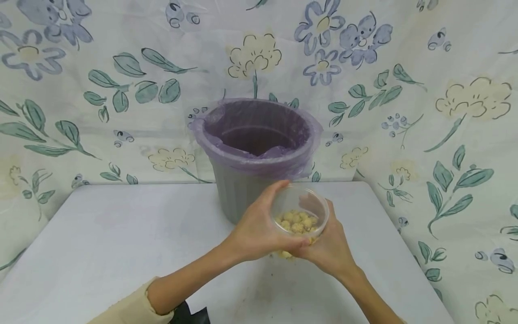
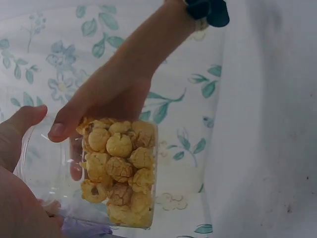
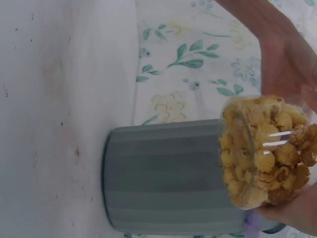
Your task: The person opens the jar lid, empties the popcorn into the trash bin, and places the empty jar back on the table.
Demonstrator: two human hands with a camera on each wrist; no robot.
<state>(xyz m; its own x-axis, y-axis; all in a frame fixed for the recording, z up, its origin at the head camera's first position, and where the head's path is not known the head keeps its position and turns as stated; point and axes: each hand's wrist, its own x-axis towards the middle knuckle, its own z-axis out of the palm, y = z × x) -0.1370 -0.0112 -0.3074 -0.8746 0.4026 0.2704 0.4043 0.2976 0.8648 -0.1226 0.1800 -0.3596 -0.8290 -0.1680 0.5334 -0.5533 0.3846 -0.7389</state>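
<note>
A clear plastic tub (image 1: 279, 204) of popcorn (image 1: 298, 221) is held in front of the bin above the table. My left hand (image 1: 256, 227) grips its left side, thumb and fingers spread round the wall. From the right, my right hand (image 1: 333, 245) grips the opposite side, partly hidden behind the tub. In the left wrist view, round yellow and brownish popcorn pieces (image 2: 119, 168) fill the lower part of the tub. The right wrist view shows the tub's base (image 3: 237, 153) over the table, with the left hand (image 3: 287, 69) on the far side.
Just behind the tub stands a ribbed grey bin (image 1: 234, 193) lined with a purple plastic bag (image 1: 259, 164). Small dark crumbs and a brownish smudge (image 1: 263, 292) mark the white table (image 1: 141, 234). Flowered cloth (image 1: 133, 130) hangs behind and to the right.
</note>
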